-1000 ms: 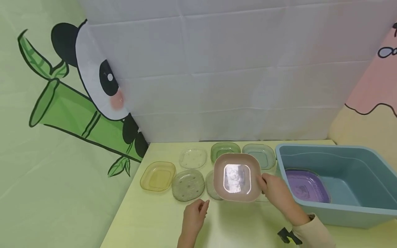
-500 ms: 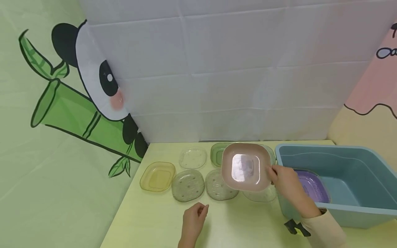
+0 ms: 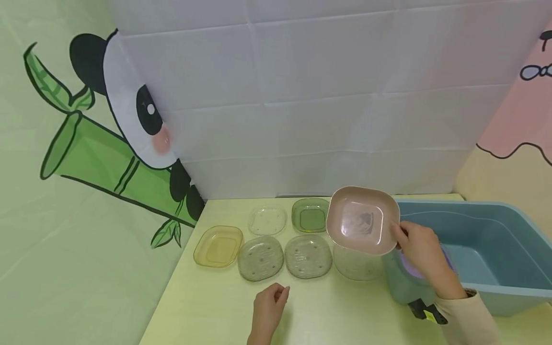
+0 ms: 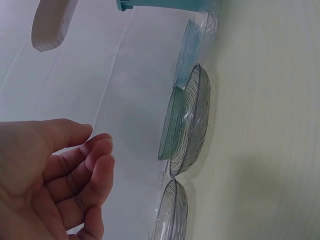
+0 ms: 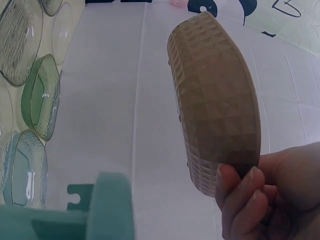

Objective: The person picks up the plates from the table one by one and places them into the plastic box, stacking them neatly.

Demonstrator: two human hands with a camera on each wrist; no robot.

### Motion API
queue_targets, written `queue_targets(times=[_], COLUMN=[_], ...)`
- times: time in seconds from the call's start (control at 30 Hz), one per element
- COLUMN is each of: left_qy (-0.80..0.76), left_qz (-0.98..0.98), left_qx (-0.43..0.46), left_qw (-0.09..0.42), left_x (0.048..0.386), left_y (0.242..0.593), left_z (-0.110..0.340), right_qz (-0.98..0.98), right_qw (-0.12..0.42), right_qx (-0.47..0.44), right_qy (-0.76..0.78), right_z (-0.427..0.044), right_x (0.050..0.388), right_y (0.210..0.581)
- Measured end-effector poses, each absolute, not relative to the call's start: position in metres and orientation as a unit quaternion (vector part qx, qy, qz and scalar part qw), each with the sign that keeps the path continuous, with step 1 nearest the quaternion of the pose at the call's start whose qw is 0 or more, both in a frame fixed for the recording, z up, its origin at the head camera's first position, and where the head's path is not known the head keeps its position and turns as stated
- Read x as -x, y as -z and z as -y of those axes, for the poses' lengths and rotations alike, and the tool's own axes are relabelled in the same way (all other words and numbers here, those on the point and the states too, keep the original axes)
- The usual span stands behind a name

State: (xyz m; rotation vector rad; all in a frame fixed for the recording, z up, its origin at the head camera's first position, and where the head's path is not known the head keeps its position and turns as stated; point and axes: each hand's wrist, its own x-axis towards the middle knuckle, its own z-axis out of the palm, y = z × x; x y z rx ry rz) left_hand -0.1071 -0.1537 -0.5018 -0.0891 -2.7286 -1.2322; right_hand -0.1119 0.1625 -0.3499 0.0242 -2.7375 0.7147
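Observation:
A pinkish-beige square plate (image 3: pixel 360 218) is pinched at its right edge by my right hand (image 3: pixel 424 256), up in the air by the left wall of the blue-green bin (image 3: pixel 487 289). In the right wrist view, the faceted underside of the plate (image 5: pixel 215 95) shows, thumb on one side and fingers on the other. A purple plate (image 3: pixel 411 269) in the bin is mostly hidden by my right hand. My left hand (image 3: pixel 268 309) holds nothing, its fingers loosely curled, in front of two greyish ribbed clear plates (image 3: pixel 260 258).
Left on the table stands a yellow plate (image 3: pixel 218 247). Behind are a clear plate (image 3: pixel 267 220) and a green plate (image 3: pixel 310 215). Another clear plate (image 3: pixel 358 268) lies partly under the raised one. A light-blue plate (image 5: pixel 27 170) shows in the right wrist view.
My right hand has carried the pinkish-beige plate rightward and upward, from above the table plates to the bin's left edge. My left hand has stayed nearly still.

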Motion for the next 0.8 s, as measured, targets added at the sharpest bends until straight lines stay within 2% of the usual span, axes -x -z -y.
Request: queue_targets(times=[0.53, 0.8], left_qy=[0.411, 0.409], left_qz=[0.908, 0.907], left_qx=[0.047, 0.052], left_qw=[0.075, 0.082], left_x=[0.107, 0.111], left_y=[0.504, 0.503], left_z=[0.156, 0.148], right_qz=[0.958, 0.963], right_qw=[0.206, 0.187], right_qx=[0.004, 0.010], right_qy=[-0.200, -0.195], right_z=[-0.207, -0.228], right_x=[0.107, 0.109], right_y=[0.356, 0.358])
